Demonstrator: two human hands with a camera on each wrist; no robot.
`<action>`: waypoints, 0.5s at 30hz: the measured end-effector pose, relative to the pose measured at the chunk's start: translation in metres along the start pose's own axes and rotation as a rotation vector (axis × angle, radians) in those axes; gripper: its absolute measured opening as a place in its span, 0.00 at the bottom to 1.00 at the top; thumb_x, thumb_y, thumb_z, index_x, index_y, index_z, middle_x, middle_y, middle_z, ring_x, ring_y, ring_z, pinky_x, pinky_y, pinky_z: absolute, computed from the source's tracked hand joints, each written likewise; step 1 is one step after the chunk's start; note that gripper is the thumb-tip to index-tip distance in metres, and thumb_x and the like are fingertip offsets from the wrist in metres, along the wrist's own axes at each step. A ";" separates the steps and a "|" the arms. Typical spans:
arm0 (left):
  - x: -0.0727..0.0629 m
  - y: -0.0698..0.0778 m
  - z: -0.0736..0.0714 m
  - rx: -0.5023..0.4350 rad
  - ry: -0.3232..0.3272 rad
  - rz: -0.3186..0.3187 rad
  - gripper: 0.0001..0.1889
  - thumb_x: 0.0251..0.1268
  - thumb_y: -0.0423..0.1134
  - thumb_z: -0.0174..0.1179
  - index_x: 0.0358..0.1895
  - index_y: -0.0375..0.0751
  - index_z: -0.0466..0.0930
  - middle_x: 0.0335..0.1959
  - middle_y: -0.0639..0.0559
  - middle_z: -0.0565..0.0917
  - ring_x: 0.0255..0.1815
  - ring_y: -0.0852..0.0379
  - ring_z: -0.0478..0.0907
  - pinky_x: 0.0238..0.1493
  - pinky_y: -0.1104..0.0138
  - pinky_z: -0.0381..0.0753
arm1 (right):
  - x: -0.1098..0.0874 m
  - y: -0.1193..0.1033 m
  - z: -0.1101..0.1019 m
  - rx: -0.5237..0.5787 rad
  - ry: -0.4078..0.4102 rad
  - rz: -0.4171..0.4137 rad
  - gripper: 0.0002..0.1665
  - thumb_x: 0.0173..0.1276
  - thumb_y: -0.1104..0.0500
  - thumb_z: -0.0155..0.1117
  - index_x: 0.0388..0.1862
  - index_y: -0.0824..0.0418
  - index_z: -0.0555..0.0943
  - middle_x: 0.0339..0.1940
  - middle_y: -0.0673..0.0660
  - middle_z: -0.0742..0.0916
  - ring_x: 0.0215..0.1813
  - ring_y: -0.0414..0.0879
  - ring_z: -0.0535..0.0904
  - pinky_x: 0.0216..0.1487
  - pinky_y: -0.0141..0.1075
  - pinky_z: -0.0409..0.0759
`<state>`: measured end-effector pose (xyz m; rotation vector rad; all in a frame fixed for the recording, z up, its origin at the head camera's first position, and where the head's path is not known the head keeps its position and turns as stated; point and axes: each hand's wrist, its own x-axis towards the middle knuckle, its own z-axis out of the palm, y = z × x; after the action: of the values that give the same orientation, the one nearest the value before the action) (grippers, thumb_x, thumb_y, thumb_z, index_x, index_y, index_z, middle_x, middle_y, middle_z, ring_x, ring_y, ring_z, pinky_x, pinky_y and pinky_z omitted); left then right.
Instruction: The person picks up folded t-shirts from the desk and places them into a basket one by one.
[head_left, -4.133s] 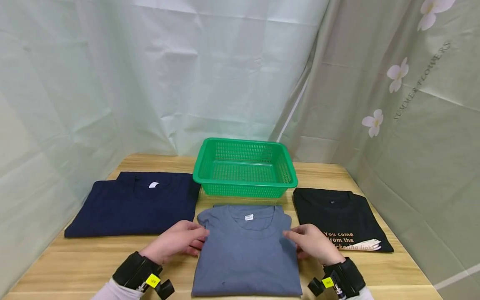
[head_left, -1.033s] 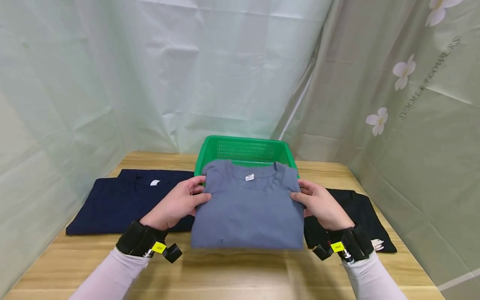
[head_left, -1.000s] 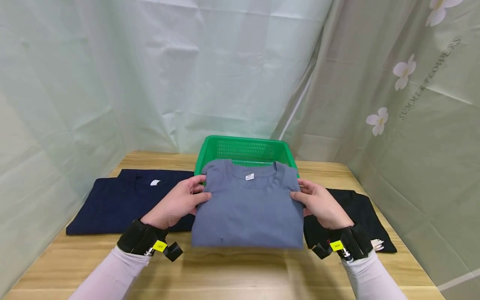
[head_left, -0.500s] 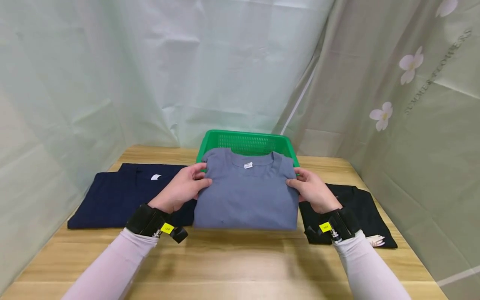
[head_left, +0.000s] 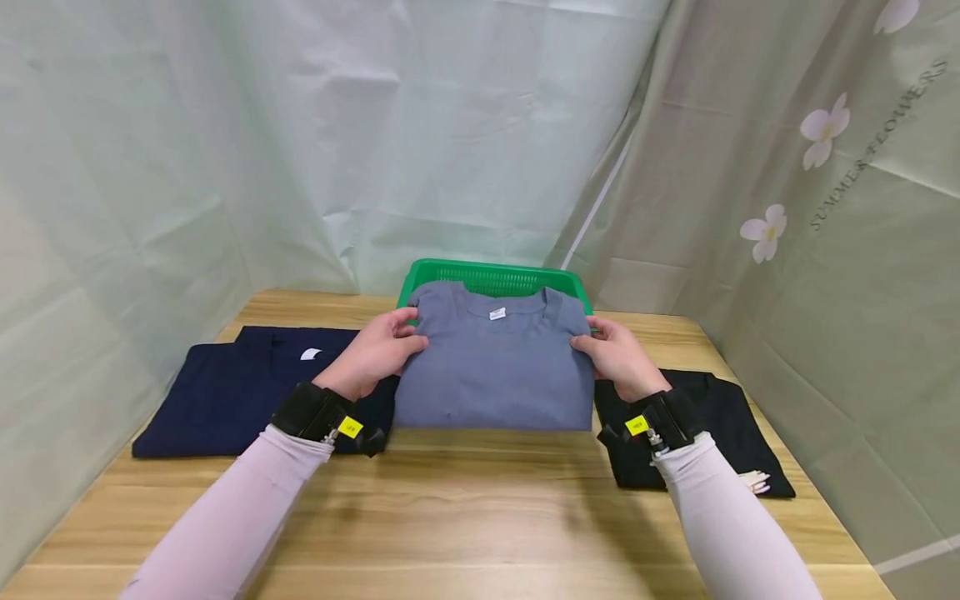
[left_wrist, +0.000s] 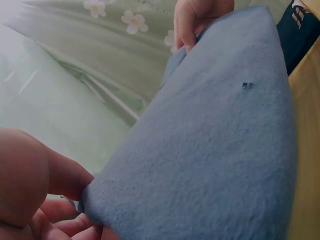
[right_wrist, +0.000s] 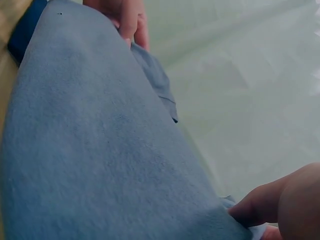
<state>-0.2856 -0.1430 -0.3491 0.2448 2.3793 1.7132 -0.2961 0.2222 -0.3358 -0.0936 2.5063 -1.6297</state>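
A folded grey-blue T-shirt (head_left: 495, 367) hangs above the table, its collar and white label toward the back. My left hand (head_left: 377, 350) pinches its left edge, thumb on top and fingers beneath. On the other side my right hand (head_left: 622, 357) pinches the right edge the same way. The shirt's far part covers much of the green basket (head_left: 495, 271), of which the back wall and rim show. In the left wrist view the cloth (left_wrist: 200, 150) slopes between both hands, with a small dark mark on it. The shirt's underside is hidden.
A folded navy T-shirt (head_left: 225, 400) lies at the left of the wooden table (head_left: 480, 525). At the right lies a folded black T-shirt (head_left: 720, 425) with a pale print, partly behind the right wrist. Curtains (head_left: 480, 150) enclose the table's back and sides.
Earlier the grey-blue T-shirt lay on the table with both hands at its sides. It has been lifted and carried away from me, and now covers more of the green basket.
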 end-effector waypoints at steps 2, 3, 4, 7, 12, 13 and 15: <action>0.005 0.001 -0.001 -0.007 0.004 -0.001 0.40 0.85 0.36 0.55 0.90 0.33 0.46 0.83 0.29 0.68 0.73 0.36 0.78 0.52 0.62 0.89 | 0.005 -0.002 0.000 -0.009 0.018 -0.001 0.35 0.85 0.57 0.59 0.85 0.65 0.67 0.72 0.70 0.82 0.47 0.44 0.86 0.43 0.33 0.87; 0.008 0.001 -0.002 -0.013 0.007 0.000 0.40 0.85 0.36 0.55 0.90 0.33 0.46 0.83 0.29 0.68 0.74 0.36 0.78 0.53 0.61 0.89 | 0.008 -0.004 0.000 -0.011 0.028 -0.002 0.34 0.85 0.57 0.59 0.84 0.65 0.68 0.71 0.70 0.83 0.46 0.43 0.86 0.43 0.32 0.87; 0.010 0.002 -0.002 -0.021 0.008 0.000 0.39 0.86 0.35 0.55 0.90 0.33 0.46 0.84 0.29 0.68 0.74 0.35 0.77 0.55 0.60 0.89 | 0.011 -0.005 0.000 -0.009 0.038 0.000 0.33 0.85 0.57 0.59 0.83 0.66 0.69 0.70 0.69 0.84 0.45 0.43 0.86 0.42 0.32 0.87; 0.018 0.003 -0.004 -0.026 0.013 0.003 0.39 0.86 0.35 0.54 0.90 0.33 0.46 0.84 0.29 0.67 0.76 0.36 0.76 0.61 0.56 0.88 | 0.020 -0.009 0.001 0.002 0.061 0.002 0.31 0.84 0.58 0.60 0.81 0.67 0.72 0.69 0.69 0.84 0.43 0.41 0.86 0.42 0.32 0.87; 0.030 0.004 -0.007 -0.026 0.027 0.008 0.38 0.87 0.36 0.52 0.91 0.34 0.45 0.85 0.30 0.66 0.80 0.35 0.72 0.71 0.47 0.84 | 0.032 -0.018 0.000 -0.005 0.085 0.010 0.31 0.85 0.57 0.58 0.82 0.65 0.72 0.71 0.69 0.84 0.47 0.44 0.86 0.43 0.32 0.87; 0.033 0.004 -0.008 -0.026 0.031 0.010 0.38 0.87 0.36 0.52 0.91 0.34 0.45 0.85 0.30 0.65 0.81 0.35 0.71 0.73 0.45 0.82 | 0.034 -0.019 0.000 -0.007 0.089 0.010 0.31 0.85 0.57 0.58 0.82 0.66 0.72 0.71 0.68 0.83 0.47 0.44 0.86 0.43 0.32 0.87; 0.037 0.005 -0.008 -0.035 0.033 0.011 0.39 0.88 0.36 0.51 0.91 0.35 0.44 0.86 0.30 0.63 0.83 0.34 0.68 0.76 0.42 0.79 | 0.039 -0.021 0.000 -0.002 0.101 0.013 0.31 0.85 0.58 0.58 0.82 0.66 0.72 0.69 0.68 0.84 0.45 0.43 0.86 0.42 0.31 0.86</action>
<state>-0.3235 -0.1398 -0.3443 0.2260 2.3730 1.7756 -0.3353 0.2088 -0.3201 0.0055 2.5770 -1.6667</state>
